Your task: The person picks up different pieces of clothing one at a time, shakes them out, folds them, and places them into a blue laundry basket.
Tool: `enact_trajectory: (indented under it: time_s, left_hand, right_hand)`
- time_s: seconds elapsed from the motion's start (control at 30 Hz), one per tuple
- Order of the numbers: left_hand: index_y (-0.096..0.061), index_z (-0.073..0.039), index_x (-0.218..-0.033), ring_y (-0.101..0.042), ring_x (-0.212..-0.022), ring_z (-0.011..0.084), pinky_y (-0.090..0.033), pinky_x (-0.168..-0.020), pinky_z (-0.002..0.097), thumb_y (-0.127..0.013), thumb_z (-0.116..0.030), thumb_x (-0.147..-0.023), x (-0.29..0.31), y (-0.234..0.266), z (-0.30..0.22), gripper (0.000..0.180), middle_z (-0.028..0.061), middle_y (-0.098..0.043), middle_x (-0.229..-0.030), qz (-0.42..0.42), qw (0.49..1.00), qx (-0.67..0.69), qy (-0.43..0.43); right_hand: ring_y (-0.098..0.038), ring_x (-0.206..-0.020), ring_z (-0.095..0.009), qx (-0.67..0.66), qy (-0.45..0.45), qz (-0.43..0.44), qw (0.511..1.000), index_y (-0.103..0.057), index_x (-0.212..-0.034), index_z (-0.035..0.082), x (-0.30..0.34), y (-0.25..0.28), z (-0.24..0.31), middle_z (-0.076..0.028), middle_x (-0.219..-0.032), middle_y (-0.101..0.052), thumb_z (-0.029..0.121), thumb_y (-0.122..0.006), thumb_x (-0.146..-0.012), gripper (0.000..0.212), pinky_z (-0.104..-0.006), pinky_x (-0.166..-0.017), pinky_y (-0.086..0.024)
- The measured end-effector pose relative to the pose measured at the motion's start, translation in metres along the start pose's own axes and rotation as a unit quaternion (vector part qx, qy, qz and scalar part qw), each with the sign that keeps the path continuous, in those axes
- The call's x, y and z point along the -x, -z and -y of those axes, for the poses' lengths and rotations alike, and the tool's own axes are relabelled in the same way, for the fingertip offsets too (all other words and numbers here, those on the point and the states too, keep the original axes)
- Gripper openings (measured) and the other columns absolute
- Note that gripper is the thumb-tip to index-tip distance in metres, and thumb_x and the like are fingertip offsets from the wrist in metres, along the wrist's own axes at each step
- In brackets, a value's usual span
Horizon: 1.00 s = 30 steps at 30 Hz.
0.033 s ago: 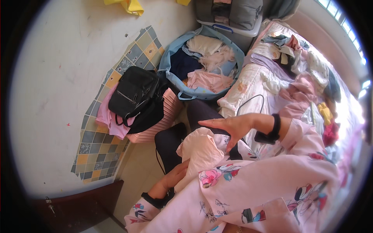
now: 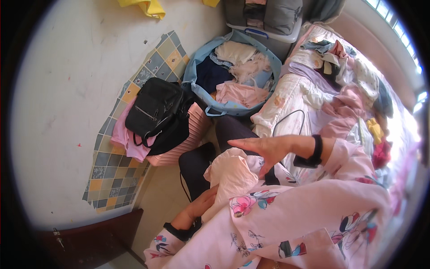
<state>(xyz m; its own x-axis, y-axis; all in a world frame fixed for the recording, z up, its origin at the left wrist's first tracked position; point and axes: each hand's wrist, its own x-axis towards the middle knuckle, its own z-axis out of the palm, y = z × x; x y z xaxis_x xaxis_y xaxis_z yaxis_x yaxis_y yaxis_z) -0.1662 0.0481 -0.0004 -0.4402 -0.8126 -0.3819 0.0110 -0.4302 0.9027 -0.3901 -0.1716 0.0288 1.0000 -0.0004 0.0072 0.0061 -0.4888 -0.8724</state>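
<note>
So the pale pink cloth (image 2: 235,172) sits bunched in the lap (image 2: 196,165), just left of the right hand (image 2: 271,150), fingers spread. Long axis slants toward the left hand (image 2: 201,204), which is nearer, touching it; can't tell whether those half-hidden fingers pinch.

left fingers (image 2: 209,193): touching pale pink cloth (image 2: 235,172) | right fingers (image 2: 246,143): spread near it | blue bin (image 2: 233,110): clothes (image 2: 242,93)
</note>
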Motion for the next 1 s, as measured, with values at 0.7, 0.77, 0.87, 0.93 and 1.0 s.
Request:
enact_trajectory:
  time_s: [0.7,0.77,0.87,0.93,1.0]
  left_hand:
    - [-0.037,-0.002,-0.127,-0.048,-0.108,0.0189,-0.036,-0.094,0.0318,-0.041,-0.044,-0.090,-0.036,0.069,-0.008,0.057,0.0091,-0.045,-0.125,-0.392,0.876,0.274,-0.064]
    - [-0.041,-0.003,-0.123,-0.052,-0.103,0.0199,-0.041,-0.087,0.0337,-0.040,-0.043,-0.090,-0.036,0.114,0.017,0.052,0.0114,-0.050,-0.120,-0.385,0.906,0.171,-0.027]
    - [-0.051,-0.003,-0.111,-0.056,-0.094,0.0202,-0.044,-0.079,0.0316,-0.040,-0.037,-0.092,-0.058,0.143,0.028,0.041,0.0126,-0.060,-0.103,-0.435,0.894,-0.055,0.095]
    - [-0.055,-0.005,-0.106,-0.055,-0.096,0.0214,-0.042,-0.080,0.0333,-0.045,-0.032,-0.089,-0.066,0.150,0.059,0.034,0.0111,-0.060,-0.104,-0.436,0.869,-0.199,0.122]
    - [-0.058,-0.007,-0.102,-0.053,-0.098,0.0224,-0.040,-0.082,0.0357,-0.050,-0.028,-0.086,-0.082,0.156,0.075,0.028,0.0092,-0.060,-0.104,-0.381,0.832,-0.382,0.124]
  right_hand:
    - [-0.055,-0.065,-0.024,-0.220,0.057,-0.196,0.954,-0.060,-0.083,0.000,-0.085,-0.006,-0.068,-0.017,-0.077,-0.061,0.014,-0.060,-0.076,0.016,-0.0323,-0.066,-0.046]
    - [-0.056,-0.069,-0.020,-0.240,0.065,-0.327,0.912,-0.060,-0.090,0.001,-0.103,0.028,-0.099,-0.016,-0.081,-0.062,0.014,-0.057,-0.080,0.016,-0.0327,-0.069,-0.046]
    - [-0.049,-0.070,-0.007,-0.338,-0.151,-0.362,0.855,-0.058,-0.102,0.007,-0.096,0.113,-0.122,0.002,-0.086,-0.057,0.019,-0.054,-0.085,0.020,-0.0233,-0.061,-0.043]
    - [-0.049,-0.070,-0.010,-0.346,-0.247,-0.438,0.792,-0.057,-0.105,0.009,-0.094,0.159,-0.153,0.000,-0.088,-0.058,0.021,-0.056,-0.084,0.024,-0.0233,-0.061,-0.042]
    - [-0.057,-0.077,-0.016,-0.415,-0.170,-0.559,0.698,-0.052,-0.108,0.001,-0.086,0.180,-0.247,-0.007,-0.093,-0.060,0.015,-0.054,-0.084,0.028,-0.0295,-0.067,-0.048]
